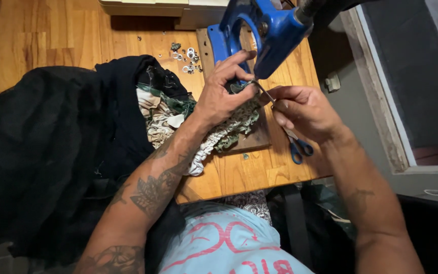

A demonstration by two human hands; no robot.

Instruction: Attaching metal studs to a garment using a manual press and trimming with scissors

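Observation:
My left hand [224,91] pinches the edge of a gathered green-and-cream patterned garment [226,129] just under the head of a blue hand press [259,30]. My right hand [305,111] grips small blue-handled scissors [297,147], whose blades point up and left toward the pinched fabric at about the press's base. The scissor tips meet the cloth between both hands. The garment trails down across the wooden table [249,172] toward my lap.
A large pile of black fabric [51,147] covers the left side of the table. Several small metal eyelets [188,58] lie scattered behind the garment. A pale box [148,7] stands at the back edge. A window frame [376,96] runs along the right.

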